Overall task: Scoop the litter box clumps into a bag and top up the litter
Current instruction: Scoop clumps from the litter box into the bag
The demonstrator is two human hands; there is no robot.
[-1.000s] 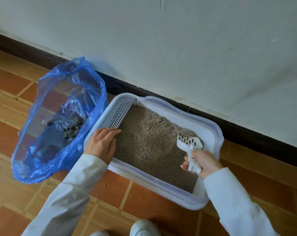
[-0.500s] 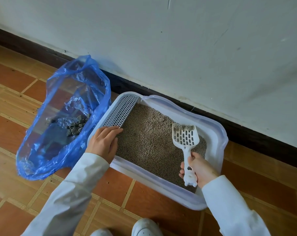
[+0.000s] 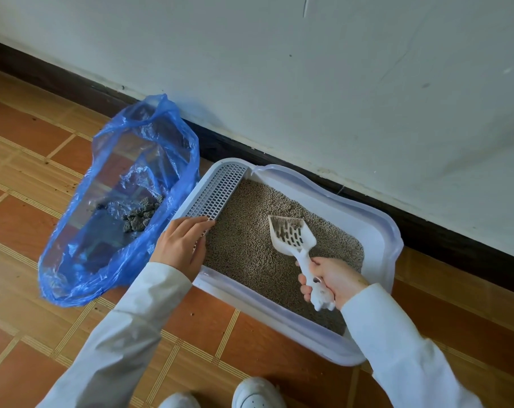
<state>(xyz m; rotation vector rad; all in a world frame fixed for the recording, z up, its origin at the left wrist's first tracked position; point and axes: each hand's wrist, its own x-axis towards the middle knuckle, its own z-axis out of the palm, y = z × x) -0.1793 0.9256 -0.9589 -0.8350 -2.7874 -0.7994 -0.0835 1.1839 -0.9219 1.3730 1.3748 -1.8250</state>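
One white rectangular plastic litter box point(image 3: 379, 228) sits on the floor against the wall, filled with pale grey-brown granular litter point(image 3: 249, 245), and it has one slotted white grille step point(image 3: 217, 192) along its left end. I have one white slotted plastic scoop point(image 3: 292, 235); my right hand point(image 3: 330, 279) is wrapped tight around its handle, holding the blade tilted above the litter with a few grains at its far edge. My left hand point(image 3: 182, 245) lies flat, fingers loose, on the box's left rim at the near end of the grille, gripping nothing. Just beside that end stands one translucent blue plastic bag point(image 3: 73, 260), mouth gaping, with a single small heap of dark grey clumps point(image 3: 139, 220) inside.

The floor point(image 3: 23, 219) is terracotta tile with pale striped bands, speckled with crumbs near the bag. Behind runs a dark skirting board point(image 3: 456, 240) under a scuffed white wall point(image 3: 308, 83).

My two white shoes point(image 3: 255, 393) are cut off at the bottom edge, and my right sleeve point(image 3: 397, 348) covers the box's near right corner. I cannot tell how many clumps are in the heap.
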